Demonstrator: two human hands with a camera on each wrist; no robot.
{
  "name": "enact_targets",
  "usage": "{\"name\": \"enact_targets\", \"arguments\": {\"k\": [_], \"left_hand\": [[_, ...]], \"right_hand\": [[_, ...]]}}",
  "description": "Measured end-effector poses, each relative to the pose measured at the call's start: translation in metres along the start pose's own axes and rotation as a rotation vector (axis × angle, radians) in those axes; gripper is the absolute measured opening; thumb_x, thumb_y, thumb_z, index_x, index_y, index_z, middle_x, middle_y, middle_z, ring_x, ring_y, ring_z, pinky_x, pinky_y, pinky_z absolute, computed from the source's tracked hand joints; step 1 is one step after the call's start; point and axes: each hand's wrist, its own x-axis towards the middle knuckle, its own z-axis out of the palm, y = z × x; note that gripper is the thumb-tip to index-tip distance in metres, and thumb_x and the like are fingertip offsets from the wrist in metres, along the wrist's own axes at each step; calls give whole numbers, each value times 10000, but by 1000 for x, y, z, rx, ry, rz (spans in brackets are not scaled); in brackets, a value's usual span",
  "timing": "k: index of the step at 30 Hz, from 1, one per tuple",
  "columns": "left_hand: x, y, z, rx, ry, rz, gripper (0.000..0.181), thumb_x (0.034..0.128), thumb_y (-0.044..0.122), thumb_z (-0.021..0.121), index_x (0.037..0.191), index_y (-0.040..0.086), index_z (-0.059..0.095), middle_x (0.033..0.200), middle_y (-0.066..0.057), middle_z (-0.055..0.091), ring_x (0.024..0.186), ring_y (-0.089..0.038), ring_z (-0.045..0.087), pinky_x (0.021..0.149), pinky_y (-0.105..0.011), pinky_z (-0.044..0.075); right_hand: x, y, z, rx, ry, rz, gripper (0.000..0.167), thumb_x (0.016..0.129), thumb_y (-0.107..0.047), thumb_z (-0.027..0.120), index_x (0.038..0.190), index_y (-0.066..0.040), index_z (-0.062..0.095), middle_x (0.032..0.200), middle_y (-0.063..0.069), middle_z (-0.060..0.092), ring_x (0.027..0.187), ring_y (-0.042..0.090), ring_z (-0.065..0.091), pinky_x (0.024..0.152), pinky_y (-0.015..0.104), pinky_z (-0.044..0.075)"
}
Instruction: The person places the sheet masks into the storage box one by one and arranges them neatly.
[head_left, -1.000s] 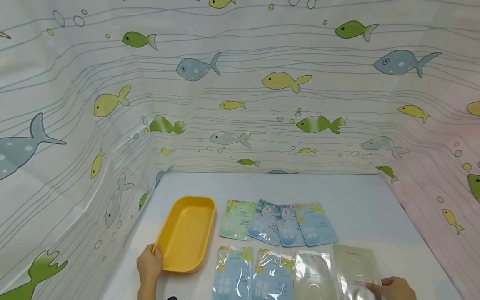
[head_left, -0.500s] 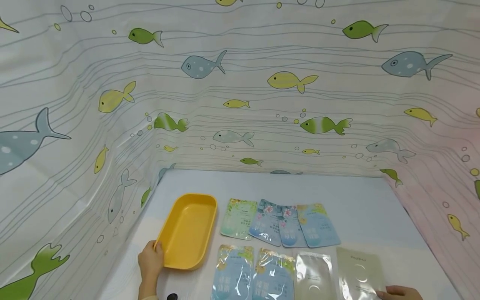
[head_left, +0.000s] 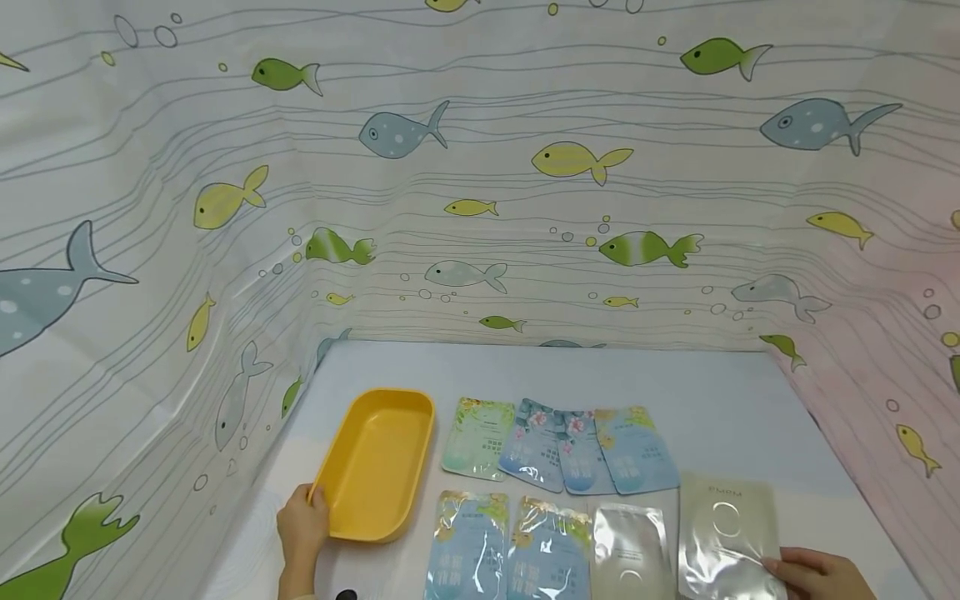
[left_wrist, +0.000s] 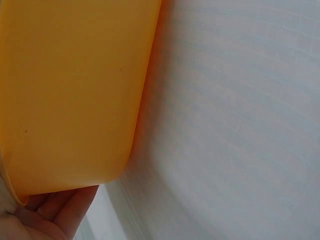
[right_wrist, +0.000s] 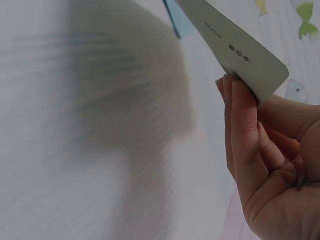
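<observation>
My left hand (head_left: 302,525) grips the near left rim of an empty yellow plastic tray (head_left: 378,467). In the left wrist view, fingers (left_wrist: 77,207) curl under the orange-looking tray wall (left_wrist: 75,100). On the right, my right hand (head_left: 821,573) pinches the right edge of a grey-green face mask sachet (head_left: 727,521) between thumb and fingers. The right wrist view has the sachet (right_wrist: 250,60) tilted above the white surface, with a shadow below. Left of it lies a silvery-beige sachet (head_left: 630,542), beside two blue sachets (head_left: 467,542) with yellow flower prints.
A back row holds a green sachet (head_left: 478,437) and several overlapping blue ones (head_left: 637,450). A small dark round object (head_left: 346,595) lies at the near edge, below the tray. Fish-patterned sheeting (head_left: 525,250) walls the white table (head_left: 600,371) at the back and sides.
My right hand has shifted right with the grey-green sachet, which now appears raised off the table. The left hand keeps its hold on the tray. The head view has shifted slightly.
</observation>
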Motion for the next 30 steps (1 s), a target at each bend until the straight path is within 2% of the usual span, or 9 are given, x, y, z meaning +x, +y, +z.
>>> {"name": "enact_targets", "arguments": {"k": [7, 11, 15, 21, 24, 30], "left_hand": [[-1, 0, -3, -2, 9, -1, 201, 890, 17, 523, 947, -168, 580, 870, -357, 613, 774, -562, 566, 693, -596, 422], [-1, 1, -4, -11, -3, -8, 202, 890, 18, 520, 949, -167, 577, 869, -357, 612, 769, -558, 567, 686, -595, 423], [-1, 3, -2, -17, -14, -9, 207, 890, 18, 519, 956, -170, 575, 878, -358, 612, 775, -558, 567, 689, -593, 422], [-2, 3, 0, -14, -8, -12, 204, 889, 16, 523, 962, -166, 579, 890, -357, 614, 784, -563, 561, 696, -591, 414], [-2, 2, 1, -12, -13, -14, 203, 889, 16, 526, 965, -165, 578, 891, -358, 613, 782, -565, 558, 692, -591, 414], [-1, 1, 3, -13, -9, -28, 206, 896, 20, 523, 971, -164, 578, 898, -359, 611, 782, -563, 554, 696, -589, 409]], "right_hand": [[-5, -29, 24, -55, 1, -185, 566, 868, -159, 664, 1213, 232, 443, 945, 147, 695, 767, 165, 681, 699, 311, 545], [-3, -45, 45, -26, 21, -243, 572, 866, -96, 655, 1238, 252, 394, 940, 131, 687, 758, 123, 669, 698, 286, 543], [0, -60, 60, -22, 26, -300, 544, 862, -74, 656, 1234, 242, 415, 915, 111, 695, 742, 107, 665, 686, 268, 542], [7, -80, 79, 2, -17, -376, 529, 852, -17, 646, 1226, 261, 397, 890, 118, 697, 727, 107, 667, 680, 269, 544], [9, -90, 91, 12, -34, -402, 485, 845, -5, 648, 1203, 248, 440, 881, 131, 697, 715, 123, 670, 668, 269, 545], [16, -112, 119, 58, -155, -505, 436, 862, -14, 636, 1166, 251, 471, 912, 188, 689, 727, 146, 681, 670, 273, 547]]}}
